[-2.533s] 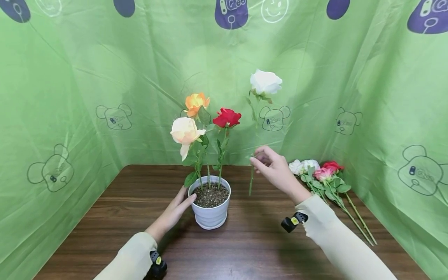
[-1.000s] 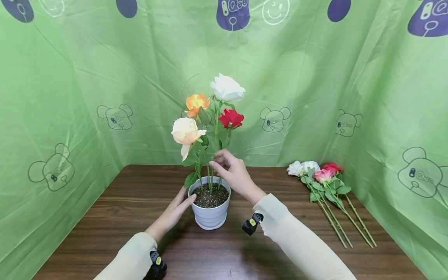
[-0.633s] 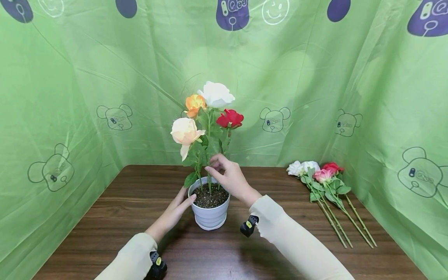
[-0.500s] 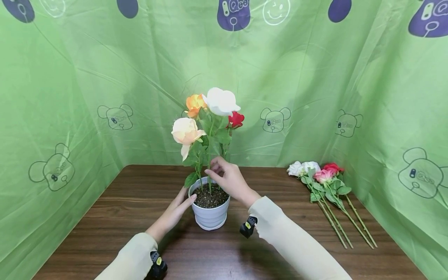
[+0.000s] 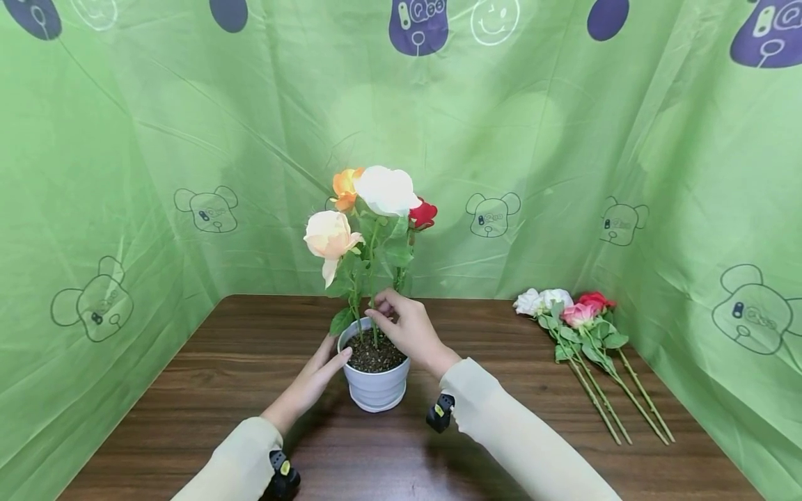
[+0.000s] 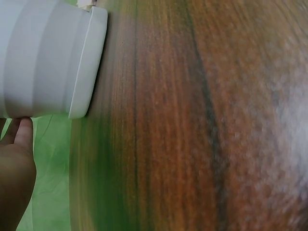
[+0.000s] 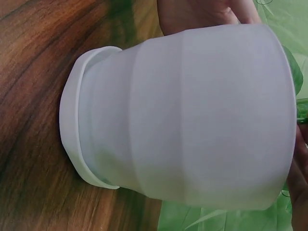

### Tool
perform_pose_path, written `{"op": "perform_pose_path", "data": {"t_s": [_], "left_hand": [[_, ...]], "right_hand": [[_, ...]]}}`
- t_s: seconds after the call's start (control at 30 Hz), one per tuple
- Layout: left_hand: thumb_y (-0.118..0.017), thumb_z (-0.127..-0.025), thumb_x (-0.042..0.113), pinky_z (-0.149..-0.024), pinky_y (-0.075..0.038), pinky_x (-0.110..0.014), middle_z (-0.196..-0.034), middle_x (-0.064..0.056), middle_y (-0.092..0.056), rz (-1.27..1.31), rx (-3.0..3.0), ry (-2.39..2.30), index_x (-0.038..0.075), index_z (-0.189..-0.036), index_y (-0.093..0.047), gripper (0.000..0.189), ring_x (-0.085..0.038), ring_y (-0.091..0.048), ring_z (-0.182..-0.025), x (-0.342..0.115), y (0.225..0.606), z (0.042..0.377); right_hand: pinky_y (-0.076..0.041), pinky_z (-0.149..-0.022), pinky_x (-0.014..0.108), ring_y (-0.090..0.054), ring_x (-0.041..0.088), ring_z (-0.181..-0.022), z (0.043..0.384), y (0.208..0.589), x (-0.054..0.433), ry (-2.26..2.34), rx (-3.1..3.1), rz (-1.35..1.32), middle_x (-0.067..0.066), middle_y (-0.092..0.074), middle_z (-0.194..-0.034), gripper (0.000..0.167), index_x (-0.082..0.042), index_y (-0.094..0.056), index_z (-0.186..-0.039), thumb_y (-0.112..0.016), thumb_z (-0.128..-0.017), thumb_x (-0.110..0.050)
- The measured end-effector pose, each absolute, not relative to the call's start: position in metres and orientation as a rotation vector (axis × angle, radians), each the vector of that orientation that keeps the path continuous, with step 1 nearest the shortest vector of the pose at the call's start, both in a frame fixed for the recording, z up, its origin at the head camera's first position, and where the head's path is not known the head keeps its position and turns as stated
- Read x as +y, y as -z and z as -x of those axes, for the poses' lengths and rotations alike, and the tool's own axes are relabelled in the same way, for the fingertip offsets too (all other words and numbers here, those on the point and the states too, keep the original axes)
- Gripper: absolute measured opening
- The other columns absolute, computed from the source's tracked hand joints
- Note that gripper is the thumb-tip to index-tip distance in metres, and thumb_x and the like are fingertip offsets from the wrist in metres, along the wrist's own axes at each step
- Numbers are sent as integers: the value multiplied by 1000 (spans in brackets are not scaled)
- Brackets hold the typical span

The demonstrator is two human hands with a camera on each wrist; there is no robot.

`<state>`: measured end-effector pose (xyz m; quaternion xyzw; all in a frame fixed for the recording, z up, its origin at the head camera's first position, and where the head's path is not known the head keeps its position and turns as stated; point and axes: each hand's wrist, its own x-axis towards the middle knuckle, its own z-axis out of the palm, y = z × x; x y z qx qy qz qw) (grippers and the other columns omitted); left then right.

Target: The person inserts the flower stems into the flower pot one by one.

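A white flower pot point(image 5: 378, 387) full of dark soil stands on the table. My left hand point(image 5: 311, 379) holds its left side, thumb at the rim and the other fingers partly hidden behind the wall. With thumb and fingertips, my right hand point(image 5: 410, 327) pinches the lower stem of a white rose point(image 5: 386, 191), close above the soil; the stem's foot meets the soil. A peach rose point(image 5: 330, 236), an orange rose point(image 5: 344, 186) and a red rose point(image 5: 423, 214) stand in the pot around it. The pot's wall point(image 7: 211, 120) fills the right wrist view.
On the right of the wooden table point(image 5: 207, 362) lies a bunch of loose roses, with white blooms point(image 5: 544, 300), a pink bloom point(image 5: 580, 313) and a red bloom point(image 5: 595, 300), stems toward me. A green curtain point(image 5: 282, 118) closes off the back and sides.
My right hand has brought the white rose from the right over the pot and lowered it among the other stems. The bloom now partly covers the orange one. My left hand stays put.
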<state>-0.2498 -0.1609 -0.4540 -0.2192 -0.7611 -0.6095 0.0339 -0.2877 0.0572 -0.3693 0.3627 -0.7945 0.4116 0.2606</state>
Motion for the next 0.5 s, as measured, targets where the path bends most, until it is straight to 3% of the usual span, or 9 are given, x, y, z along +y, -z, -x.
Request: {"op": "perform_pose_path", "data": {"t_s": [0.5], "left_hand": [[-47, -107, 24, -118, -15, -54, -162, -19, -24, 664, -2346, 1886, 7, -160, -18, 63, -32, -19, -148, -160, 453, 249]], "right_hand": [[-51, -66, 25, -59, 7, -72, 288, 376, 58, -971, -2179, -1011, -3, -66, -83, 9, -8, -65, -107, -66, -98, -12]]}}
